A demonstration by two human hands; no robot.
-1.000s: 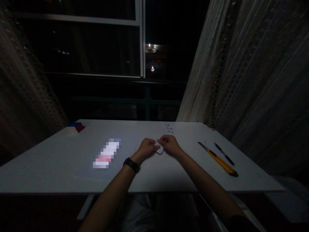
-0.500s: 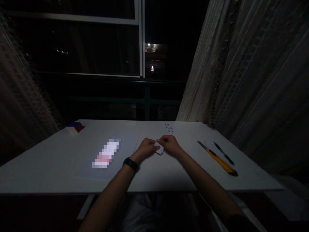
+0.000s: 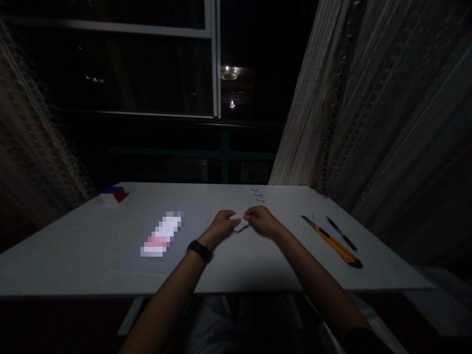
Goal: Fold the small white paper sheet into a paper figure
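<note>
Over the middle of the white table, my left hand pinches a small piece of white paper between thumb and fingers. My right hand grips the same piece at its right upper edge with closed fingertips. The piece looks folded, with dark marks along its lower edge; its exact folds are too dim to make out. Farther back lie several small dark-marked paper bits in a short row.
To the right lie a yellow utility knife with its blade out and a black pen. A lit phone-like screen, blurred, rests on a large paper sheet to the left. A coloured cube stands far left on the table.
The paper piece has turned in my fingers and now lies at a flatter slant. Both hands have stayed in nearly the same place.
</note>
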